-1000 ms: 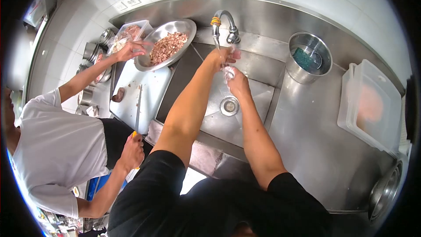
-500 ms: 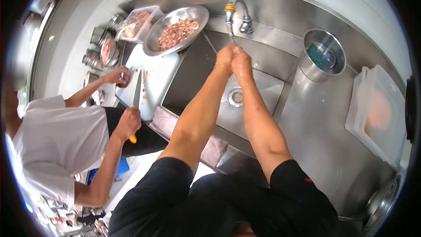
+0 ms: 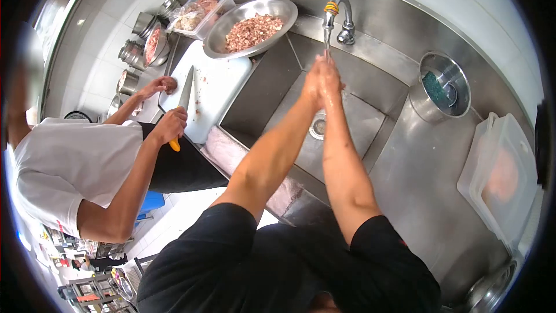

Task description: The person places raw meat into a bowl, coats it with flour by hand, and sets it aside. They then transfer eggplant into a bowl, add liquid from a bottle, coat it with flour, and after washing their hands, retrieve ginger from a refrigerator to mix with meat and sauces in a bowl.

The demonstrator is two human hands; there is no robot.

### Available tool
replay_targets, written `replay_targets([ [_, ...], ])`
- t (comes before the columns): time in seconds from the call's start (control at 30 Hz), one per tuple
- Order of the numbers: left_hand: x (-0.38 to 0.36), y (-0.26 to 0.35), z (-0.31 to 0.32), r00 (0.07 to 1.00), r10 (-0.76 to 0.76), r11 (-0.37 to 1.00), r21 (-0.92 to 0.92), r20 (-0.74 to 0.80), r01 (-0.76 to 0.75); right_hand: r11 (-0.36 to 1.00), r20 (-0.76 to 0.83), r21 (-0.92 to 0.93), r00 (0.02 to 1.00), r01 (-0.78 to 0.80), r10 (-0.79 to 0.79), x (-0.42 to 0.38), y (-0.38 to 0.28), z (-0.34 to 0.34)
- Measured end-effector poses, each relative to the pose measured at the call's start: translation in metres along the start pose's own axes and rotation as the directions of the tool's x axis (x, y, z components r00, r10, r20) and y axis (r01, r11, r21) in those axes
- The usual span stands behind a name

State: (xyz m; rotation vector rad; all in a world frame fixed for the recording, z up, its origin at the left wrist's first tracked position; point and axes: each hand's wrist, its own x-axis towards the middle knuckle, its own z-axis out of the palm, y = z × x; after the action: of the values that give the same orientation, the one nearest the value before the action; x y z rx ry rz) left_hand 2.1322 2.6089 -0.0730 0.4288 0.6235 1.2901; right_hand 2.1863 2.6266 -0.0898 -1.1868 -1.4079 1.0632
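Water runs from the faucet onto my two wet hands, which press together above the sink. On the left side is my left hand, its palm against the other hand. My right hand lies alongside it, under the stream. The fingers overlap and are blurred, so their exact pose and anything between them cannot be made out. Below the hands, the round drain shows in the sink floor.
A co-worker at the left holds a knife over a white cutting board. Behind it are a bowl of chopped meat and a plastic tub. At the right are a metal pot and clear containers.
The view has shifted, so the sink and board appear farther right. My hands stay together under the faucet, their pose slightly changed. The co-worker's knife has a different tilt.
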Motion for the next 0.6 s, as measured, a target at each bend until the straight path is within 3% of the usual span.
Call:
replay_targets([
  [0.07,-0.001,0.003,0.011,0.953,0.145,0.982,0.158,-0.266,-0.105,0.997,0.079,-0.053,0.995,0.064,-0.06,-0.023,-0.047,-0.012],
  [0.1,0.0,0.01,0.023,0.937,0.099,0.994,-0.016,-0.334,-0.111,0.992,-0.186,0.047,0.977,0.118,-0.107,-0.034,-0.061,-0.012],
  [0.2,0.005,-0.007,-0.004,0.995,0.013,0.904,-0.425,-0.104,-0.056,0.985,-0.104,0.111,0.984,-0.13,0.142,-0.023,-0.064,-0.027],
  [0.23,-0.002,-0.007,0.002,0.998,0.013,0.945,-0.325,-0.06,-0.032,0.995,-0.119,0.058,0.989,-0.082,0.089,-0.015,-0.053,-0.026],
  [0.33,0.002,-0.004,0.017,0.965,-0.127,0.992,-0.049,-0.228,0.119,0.95,-0.036,-0.31,0.999,-0.044,0.034,-0.015,-0.037,-0.036],
  [0.43,0.026,-0.002,0.007,0.95,-0.117,0.943,0.268,-0.289,0.197,0.971,0.009,-0.237,1.0,-0.005,0.008,-0.029,-0.043,-0.055],
  [0.53,0.02,-0.002,0.031,0.91,0.087,0.982,0.188,-0.406,-0.01,0.989,-0.029,-0.136,0.998,0.058,-0.063,-0.034,-0.05,-0.058],
  [0.6,0.015,-0.007,0.033,0.967,0.074,0.994,0.098,-0.245,-0.051,0.977,-0.032,-0.144,0.986,0.155,-0.161,-0.032,-0.041,-0.054],
])
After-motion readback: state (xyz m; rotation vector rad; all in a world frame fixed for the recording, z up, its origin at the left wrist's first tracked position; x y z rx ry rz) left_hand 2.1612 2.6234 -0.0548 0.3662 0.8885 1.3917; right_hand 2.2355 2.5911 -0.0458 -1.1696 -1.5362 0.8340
